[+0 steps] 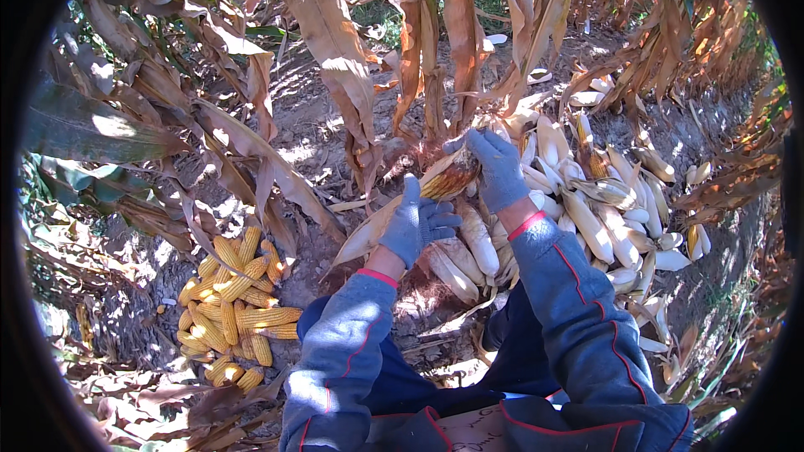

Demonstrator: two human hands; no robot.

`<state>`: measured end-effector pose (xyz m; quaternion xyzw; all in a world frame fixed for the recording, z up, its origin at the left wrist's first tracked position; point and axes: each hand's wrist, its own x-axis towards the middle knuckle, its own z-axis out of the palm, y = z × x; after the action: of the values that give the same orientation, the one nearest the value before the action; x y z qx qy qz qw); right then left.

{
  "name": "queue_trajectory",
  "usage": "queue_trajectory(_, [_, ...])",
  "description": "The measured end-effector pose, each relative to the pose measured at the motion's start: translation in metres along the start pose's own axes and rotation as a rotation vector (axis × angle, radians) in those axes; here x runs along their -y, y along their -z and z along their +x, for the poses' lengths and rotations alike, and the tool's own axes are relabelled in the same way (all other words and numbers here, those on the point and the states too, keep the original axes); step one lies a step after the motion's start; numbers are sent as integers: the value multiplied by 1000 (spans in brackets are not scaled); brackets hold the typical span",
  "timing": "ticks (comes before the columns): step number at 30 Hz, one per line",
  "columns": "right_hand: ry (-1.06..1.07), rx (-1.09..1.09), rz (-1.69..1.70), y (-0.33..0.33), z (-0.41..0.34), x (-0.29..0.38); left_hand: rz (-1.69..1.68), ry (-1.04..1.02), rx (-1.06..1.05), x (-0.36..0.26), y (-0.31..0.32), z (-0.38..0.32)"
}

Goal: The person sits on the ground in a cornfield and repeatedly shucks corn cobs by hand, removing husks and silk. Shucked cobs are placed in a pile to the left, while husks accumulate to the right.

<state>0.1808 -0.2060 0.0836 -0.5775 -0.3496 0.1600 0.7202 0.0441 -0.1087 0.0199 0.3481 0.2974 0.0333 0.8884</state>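
Both my hands wear grey knit gloves and are at a partly husked ear of corn (pixel 447 181), whose yellow and reddish-brown kernels show between dry husks. My left hand (pixel 414 223) holds its lower part, thumb raised on the near side. A long pale husk (pixel 367 232) trails from there to the lower left, passing behind my wrist. At the upper end, my right hand (pixel 495 166) grips the tip and the husk about it; its fingertips are partly hidden. Just below the ear lie unhusked ears (pixel 477 238) and reddish corn silk (pixel 433 292).
Bare yellow cobs (pixel 235 301) are heaped on the soil at left. A larger pile of pale-husked ears (pixel 606 207) spreads to the right. A standing corn stalk (pixel 432 56) with dry hanging leaves (pixel 333 31) rises just ahead. Dry leaves (pixel 182 402) litter the lower left.
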Motion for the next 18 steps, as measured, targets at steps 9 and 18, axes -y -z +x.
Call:
queue_trajectory(9, [-418, 1, 623, -1, -9, -5, -40, -52, 168, -6, -7, -9])
queue_trajectory(18, [-525, 163, 737, 6, -12, 2, -237, -39, 204, -3, -7, -5])
